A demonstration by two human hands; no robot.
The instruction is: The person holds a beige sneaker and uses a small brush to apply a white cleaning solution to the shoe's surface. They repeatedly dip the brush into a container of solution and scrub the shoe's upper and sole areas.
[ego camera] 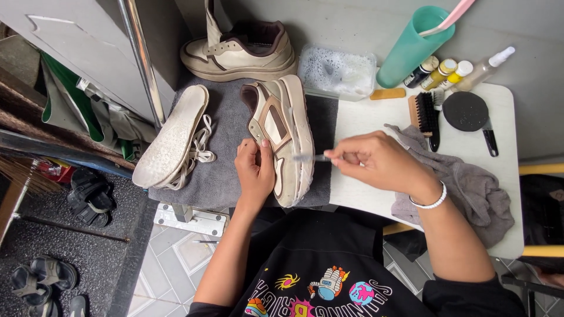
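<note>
Left hand (255, 167) is clamped on the upper of a tan and brown sneaker (283, 141) that's lying on its side on the grey towel (223, 176), thumb up near the collar, holding it steady. Further left on that towel there's the pulled-out insole (172, 136) with the laces (198, 154) bunched against it, and the other sneaker (241, 53) sits up at the back. Moving right, the right hand (376, 159) is pinched narrow around a thin brush (311, 157), a bit blurred, tip right at the sole edge. Looks like the scrubbing-the-midsole stage to me. Next bit probably needs short strokes along the rim and a dip in the sudsy tub (338, 71) behind the shoe. Right of that on the white table (505, 117): a teal cup (414, 47), some small bottles (440, 71), a black-bristle brush (425, 115), a round black lid (465, 111), and a crumpled grey rag (470, 188) under the wrist.
</note>
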